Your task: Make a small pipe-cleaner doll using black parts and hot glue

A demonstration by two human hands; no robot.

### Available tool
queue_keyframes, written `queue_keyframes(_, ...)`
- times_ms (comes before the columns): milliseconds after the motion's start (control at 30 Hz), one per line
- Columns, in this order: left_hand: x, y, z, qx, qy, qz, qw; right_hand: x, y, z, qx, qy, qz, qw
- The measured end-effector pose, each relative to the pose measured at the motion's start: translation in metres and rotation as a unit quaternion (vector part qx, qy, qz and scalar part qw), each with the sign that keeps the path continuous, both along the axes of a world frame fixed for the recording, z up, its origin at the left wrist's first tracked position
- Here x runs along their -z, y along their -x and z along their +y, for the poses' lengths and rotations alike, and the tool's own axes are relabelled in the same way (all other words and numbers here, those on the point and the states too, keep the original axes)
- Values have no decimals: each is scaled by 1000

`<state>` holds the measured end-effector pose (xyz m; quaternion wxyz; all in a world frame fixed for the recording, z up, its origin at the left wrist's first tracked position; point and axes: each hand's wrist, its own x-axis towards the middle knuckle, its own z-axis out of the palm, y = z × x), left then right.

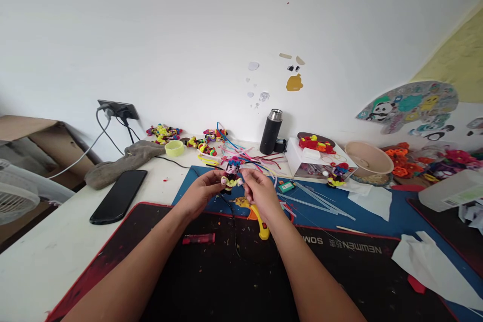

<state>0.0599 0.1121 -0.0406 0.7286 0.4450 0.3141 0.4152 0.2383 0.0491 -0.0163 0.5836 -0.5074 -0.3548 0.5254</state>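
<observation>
Between my two hands, above the mat, is a small pipe-cleaner doll (pixel 231 177) with a blue and red top, a dark body and yellow lower parts. My left hand (pixel 206 188) pinches its left side with thumb and fingers. On the other side, my right hand (pixel 260 188) has its fingers closed at the doll's edge. Just below the hands lies a yellow hot glue gun (pixel 263 229), partly hidden behind my right hand, with its black cord curving over the mat. A similar finished-looking doll (pixel 338 175) stands against the white box at the right.
A red box cutter (pixel 198 239) lies on the black mat (pixel 211 282). Left are a black phone (pixel 118 196) and a fan (pixel 18 191). Behind stand a black thermos (pixel 271 133), loose pipe cleaners (pixel 245 153) and a white box (pixel 302 161). Glue sticks (pixel 320 202) and tissue (pixel 433 266) lie right.
</observation>
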Motion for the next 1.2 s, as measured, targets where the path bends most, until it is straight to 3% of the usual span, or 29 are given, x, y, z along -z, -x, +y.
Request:
queue_keyframes(333, -5, 0, -2, 2, -26, 22, 999, 2, 0, 1, -7, -2, -1, 1000)
queue_keyframes(600, -7, 1, 5, -51, -85, 56, 993, 8, 0, 5, 53, -37, -24, 998)
queue_keyframes(800, -4, 5, 11, -25, -82, 51, 995, 17, 3, 8, 92, -83, -72, 990)
queue_keyframes(1000, -1, 7, 14, -2, -60, 17, 998, -11, -14, -1, 44, -113, -237, 964)
queue_keyframes(1200, -4, 7, 12, 13, -104, 31, 994, -40, -31, 4, 33, -95, -334, 937)
